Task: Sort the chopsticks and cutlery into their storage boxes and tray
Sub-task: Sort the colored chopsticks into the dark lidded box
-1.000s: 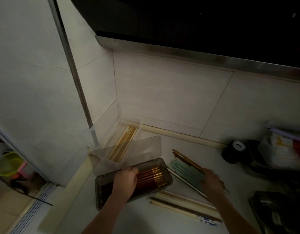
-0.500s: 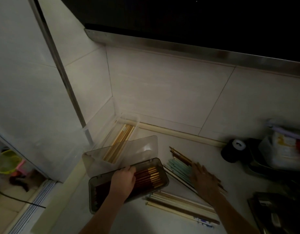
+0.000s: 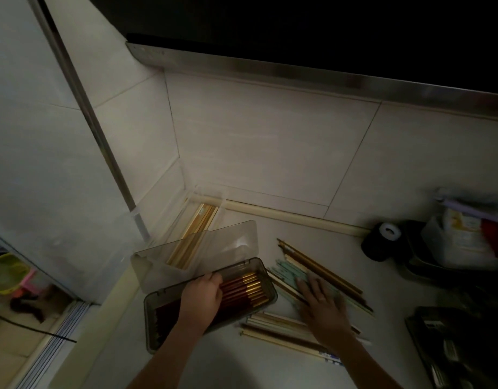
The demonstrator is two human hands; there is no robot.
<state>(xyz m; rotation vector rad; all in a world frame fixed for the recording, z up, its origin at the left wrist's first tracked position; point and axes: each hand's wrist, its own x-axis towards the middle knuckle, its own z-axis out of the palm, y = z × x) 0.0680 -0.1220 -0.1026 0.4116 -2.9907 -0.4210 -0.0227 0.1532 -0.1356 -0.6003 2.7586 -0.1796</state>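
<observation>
The left hand [image 3: 201, 297] hides part of the red chopsticks [image 3: 243, 290], its grip unclear in the dimness. The right hand [image 3: 323, 306] lies flat, fingers straight, covering the green chopsticks [image 3: 287, 269].

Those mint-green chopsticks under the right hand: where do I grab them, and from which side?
Probably pinch the mint-green chopsticks at their far-left ends, coming from above. They lie flat and fanned on the counter, and those ends are bare beyond the right hand, whose spread fingers cover their middle. The grey box crowds the left side.

two storage boxes [image 3: 267, 279] (one open), two hands [image 3: 203, 293]
</observation>
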